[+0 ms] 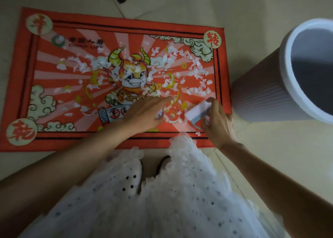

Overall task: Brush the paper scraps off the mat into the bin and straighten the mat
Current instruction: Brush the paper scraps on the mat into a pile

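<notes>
A red mat (115,79) with a cartoon ox and four round character medallions lies on the pale tiled floor (252,9), skewed so that its long edges run at a slant to the tile joints; white paper scraps (180,70) are strewn over its middle and right half, thickest towards the right edge, with a thinner scatter near the left of centre and one stray piece on the near border by the near right corner. The bin (270,93), a ribbed pinkish tub with a white rim, stands on the floor just beside the mat's right edge, its mouth open and dark inside.

The left hand (146,111) lies flat on the mat near the near edge, fingers extended and released, palm down, fingertips pointing towards the right; it grips nothing. The right hand (216,122) sits at the near right corner of the mat, fingers curled around a small white brush (197,111) with a pale blue handle, its toothed white head resting on the mat between the two hands; the grasp looks firm, though motion blur softens the details.

A white eyelet skirt (162,192) fills the lower frame, its hem overlapping the mat's near edge; a white perforated shoe (131,176) shows on the floor beneath it.
</notes>
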{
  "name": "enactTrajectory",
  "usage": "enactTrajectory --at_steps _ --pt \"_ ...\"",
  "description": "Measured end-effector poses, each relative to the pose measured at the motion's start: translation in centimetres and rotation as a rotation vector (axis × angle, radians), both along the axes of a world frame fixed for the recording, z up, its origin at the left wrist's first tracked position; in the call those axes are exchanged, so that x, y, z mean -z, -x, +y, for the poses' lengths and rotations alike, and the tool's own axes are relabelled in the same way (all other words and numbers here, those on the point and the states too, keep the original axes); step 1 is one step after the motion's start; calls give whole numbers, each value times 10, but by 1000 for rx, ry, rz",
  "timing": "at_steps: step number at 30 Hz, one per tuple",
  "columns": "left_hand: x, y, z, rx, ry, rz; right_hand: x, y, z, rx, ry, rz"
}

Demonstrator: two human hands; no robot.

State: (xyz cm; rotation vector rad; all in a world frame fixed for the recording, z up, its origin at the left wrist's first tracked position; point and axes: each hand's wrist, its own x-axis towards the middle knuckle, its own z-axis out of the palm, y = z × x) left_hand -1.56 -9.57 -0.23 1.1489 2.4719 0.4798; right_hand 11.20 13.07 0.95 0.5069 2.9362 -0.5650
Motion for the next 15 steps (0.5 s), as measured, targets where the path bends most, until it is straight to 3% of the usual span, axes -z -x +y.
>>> enactTrajectory --at_steps 15 --pt "11 16 -141 -425 -7 82 13 138 -152 -510 197 21"
